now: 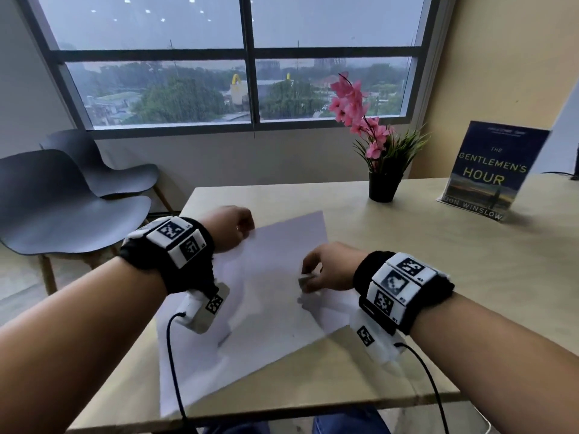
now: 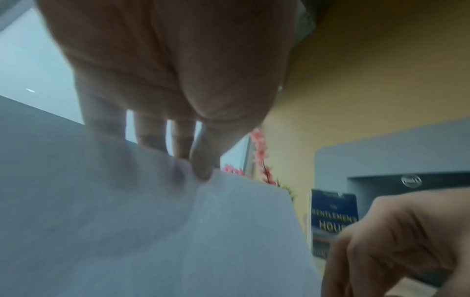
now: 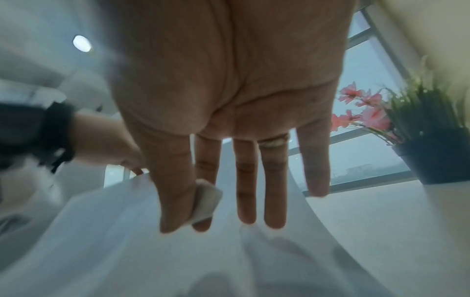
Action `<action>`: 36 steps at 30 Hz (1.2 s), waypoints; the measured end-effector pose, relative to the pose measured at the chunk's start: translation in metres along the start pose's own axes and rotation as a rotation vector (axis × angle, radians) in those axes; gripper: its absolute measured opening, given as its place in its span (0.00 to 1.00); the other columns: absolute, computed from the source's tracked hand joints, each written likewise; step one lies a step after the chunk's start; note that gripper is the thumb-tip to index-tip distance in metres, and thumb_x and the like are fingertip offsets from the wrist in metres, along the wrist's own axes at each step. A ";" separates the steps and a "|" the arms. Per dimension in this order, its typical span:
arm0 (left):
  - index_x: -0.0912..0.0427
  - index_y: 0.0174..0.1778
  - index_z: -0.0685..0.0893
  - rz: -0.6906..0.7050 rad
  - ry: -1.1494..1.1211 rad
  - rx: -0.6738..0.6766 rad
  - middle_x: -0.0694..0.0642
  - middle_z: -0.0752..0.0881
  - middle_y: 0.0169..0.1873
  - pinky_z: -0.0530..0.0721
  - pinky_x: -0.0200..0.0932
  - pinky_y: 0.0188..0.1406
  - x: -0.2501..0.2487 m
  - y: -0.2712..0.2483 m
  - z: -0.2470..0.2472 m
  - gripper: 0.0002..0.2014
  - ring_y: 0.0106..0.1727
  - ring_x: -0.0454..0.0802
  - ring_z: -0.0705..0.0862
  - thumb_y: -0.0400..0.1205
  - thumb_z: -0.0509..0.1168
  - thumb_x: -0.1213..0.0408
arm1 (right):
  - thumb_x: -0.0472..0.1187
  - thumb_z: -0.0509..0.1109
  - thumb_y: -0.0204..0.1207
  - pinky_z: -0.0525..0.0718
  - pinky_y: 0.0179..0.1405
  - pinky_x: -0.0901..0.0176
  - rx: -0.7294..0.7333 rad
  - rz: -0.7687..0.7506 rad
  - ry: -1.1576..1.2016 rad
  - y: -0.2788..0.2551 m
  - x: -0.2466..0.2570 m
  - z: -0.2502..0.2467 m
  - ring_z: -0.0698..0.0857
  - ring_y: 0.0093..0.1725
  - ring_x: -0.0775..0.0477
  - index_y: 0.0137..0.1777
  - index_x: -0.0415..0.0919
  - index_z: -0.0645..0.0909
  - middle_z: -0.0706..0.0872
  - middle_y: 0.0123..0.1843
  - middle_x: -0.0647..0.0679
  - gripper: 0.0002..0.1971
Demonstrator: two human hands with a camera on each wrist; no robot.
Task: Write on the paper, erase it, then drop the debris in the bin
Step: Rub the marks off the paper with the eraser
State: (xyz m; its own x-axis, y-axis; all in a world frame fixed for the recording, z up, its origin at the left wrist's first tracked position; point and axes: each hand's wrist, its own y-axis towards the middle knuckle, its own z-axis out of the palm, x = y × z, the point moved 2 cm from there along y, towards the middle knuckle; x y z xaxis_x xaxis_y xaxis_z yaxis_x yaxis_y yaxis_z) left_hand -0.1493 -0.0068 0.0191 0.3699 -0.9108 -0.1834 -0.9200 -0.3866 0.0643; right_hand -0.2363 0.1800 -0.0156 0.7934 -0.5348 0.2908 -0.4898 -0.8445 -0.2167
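Paper (image 1: 275, 296) plain white, no marks visible. Eraser (image 3: 206, 201) off-white, greyed at the edges. Table (image 1: 438, 245) pale beige wood. Wrist bands (image 1: 404, 296) black, with white blocks carrying black-and-white square code patterns. Chairs (image 1: 62, 211) dark grey. Flowers (image 1: 354, 111) pink, grass green, pot (image 1: 383, 187) black. Book (image 1: 492, 170) dark blue, yellow lettering. Wall (image 1: 501, 57) yellow.

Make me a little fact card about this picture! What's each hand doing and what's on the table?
left hand: pinches the far edge of the paper
right hand: pinches a small eraser over the paper
paper: white, no writing visible
table: light wood
also on table: pink flower pot, upright book
bin: not in view
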 end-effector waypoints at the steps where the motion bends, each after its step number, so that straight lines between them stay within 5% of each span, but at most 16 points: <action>1: 0.59 0.55 0.84 -0.037 -0.057 -0.073 0.56 0.86 0.53 0.74 0.39 0.52 0.008 -0.004 -0.005 0.11 0.57 0.56 0.82 0.81 0.61 0.70 | 0.51 0.74 0.75 0.82 0.54 0.57 -0.051 0.003 0.055 -0.001 -0.002 -0.006 0.85 0.55 0.46 0.57 0.44 0.87 0.88 0.57 0.48 0.15; 4: 0.61 0.53 0.81 -0.139 -0.302 -0.259 0.60 0.84 0.46 0.73 0.40 0.42 0.034 -0.018 -0.018 0.07 0.42 0.57 0.80 0.83 0.60 0.69 | 0.54 0.73 0.74 0.82 0.51 0.57 -0.226 0.033 0.247 -0.004 -0.011 -0.022 0.84 0.51 0.46 0.50 0.45 0.87 0.86 0.53 0.46 0.13; 8: 0.55 0.42 0.76 -0.177 -0.616 -0.436 0.55 0.84 0.33 0.73 0.44 0.31 0.056 -0.034 -0.023 0.07 0.31 0.54 0.76 0.85 0.58 0.68 | 0.54 0.74 0.73 0.73 0.52 0.61 -0.485 0.117 0.533 -0.003 -0.022 -0.029 0.79 0.56 0.45 0.44 0.50 0.85 0.74 0.62 0.43 0.09; 11: 0.49 0.36 0.75 -0.163 -0.887 -0.536 0.52 0.86 0.31 0.74 0.42 0.33 0.065 -0.041 -0.018 0.13 0.30 0.52 0.79 0.85 0.58 0.68 | 0.53 0.77 0.71 0.75 0.45 0.62 -0.496 0.085 0.699 -0.002 -0.018 -0.028 0.81 0.50 0.51 0.45 0.46 0.88 0.86 0.57 0.45 0.11; 14: 0.48 0.37 0.76 -0.136 -1.045 -0.625 0.47 0.85 0.27 0.77 0.43 0.36 0.064 -0.051 -0.015 0.14 0.25 0.40 0.83 0.86 0.58 0.70 | 0.47 0.78 0.71 0.77 0.43 0.69 -0.566 -0.017 0.830 -0.002 -0.004 -0.035 0.84 0.44 0.58 0.45 0.44 0.89 0.90 0.47 0.48 0.08; 16: 0.49 0.39 0.76 -0.116 -1.139 -0.656 0.51 0.84 0.30 0.80 0.48 0.40 0.061 -0.057 -0.016 0.14 0.26 0.41 0.86 0.86 0.57 0.71 | 0.43 0.79 0.70 0.79 0.45 0.67 -0.699 -0.099 0.980 -0.005 0.005 -0.046 0.86 0.38 0.61 0.44 0.47 0.88 0.91 0.42 0.48 0.04; 19: 0.47 0.41 0.77 -0.112 -1.190 -0.671 0.51 0.90 0.32 0.82 0.63 0.51 0.059 -0.067 -0.020 0.11 0.36 0.57 0.88 0.83 0.61 0.69 | 0.41 0.80 0.69 0.82 0.45 0.67 -0.760 -0.188 1.012 -0.009 0.014 -0.059 0.85 0.37 0.58 0.41 0.50 0.88 0.90 0.39 0.51 0.04; 22: 0.40 0.39 0.72 -0.108 -0.985 -0.653 0.57 0.87 0.37 0.84 0.64 0.51 0.058 -0.074 -0.028 0.14 0.39 0.61 0.85 0.78 0.67 0.66 | 0.44 0.80 0.69 0.82 0.45 0.64 -0.795 -0.197 0.892 -0.011 0.013 -0.075 0.85 0.38 0.54 0.41 0.51 0.88 0.90 0.40 0.49 0.04; 27: 0.39 0.35 0.78 -0.042 -0.547 -0.376 0.46 0.84 0.37 0.83 0.46 0.43 0.049 -0.071 -0.028 0.20 0.30 0.50 0.85 0.77 0.64 0.74 | 0.48 0.79 0.69 0.80 0.47 0.59 -0.623 -0.052 0.628 0.003 -0.006 -0.094 0.83 0.40 0.53 0.45 0.39 0.90 0.91 0.41 0.43 0.12; 30: 0.47 0.51 0.84 -0.059 -0.389 -0.100 0.50 0.84 0.46 0.80 0.29 0.42 0.038 -0.066 -0.012 0.13 0.34 0.47 0.85 0.78 0.67 0.71 | 0.49 0.80 0.69 0.78 0.46 0.61 -0.491 0.063 0.382 0.012 -0.013 -0.093 0.83 0.43 0.52 0.46 0.41 0.91 0.91 0.45 0.45 0.13; 34: 0.52 0.63 0.83 -0.090 -0.204 0.139 0.53 0.84 0.57 0.76 0.34 0.52 0.031 -0.058 0.012 0.19 0.45 0.47 0.81 0.76 0.72 0.67 | 0.48 0.77 0.72 0.75 0.43 0.65 -0.401 0.072 0.186 0.009 -0.001 -0.085 0.83 0.42 0.50 0.50 0.38 0.90 0.89 0.41 0.48 0.14; 36: 0.53 0.65 0.81 -0.101 -0.146 0.222 0.54 0.82 0.58 0.76 0.36 0.53 0.030 -0.054 0.024 0.22 0.46 0.47 0.79 0.75 0.73 0.65 | 0.45 0.76 0.73 0.77 0.36 0.69 -0.267 0.022 0.142 0.009 0.013 -0.071 0.83 0.37 0.51 0.49 0.36 0.88 0.87 0.32 0.56 0.12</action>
State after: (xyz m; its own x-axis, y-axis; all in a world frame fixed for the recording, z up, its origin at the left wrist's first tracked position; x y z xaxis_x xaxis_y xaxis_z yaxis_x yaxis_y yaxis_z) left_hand -0.0917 -0.0093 -0.0131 0.4533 -0.8326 -0.3184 -0.8913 -0.4182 -0.1752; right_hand -0.2562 0.1640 0.0521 0.7321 -0.5361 0.4202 -0.5993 -0.8002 0.0231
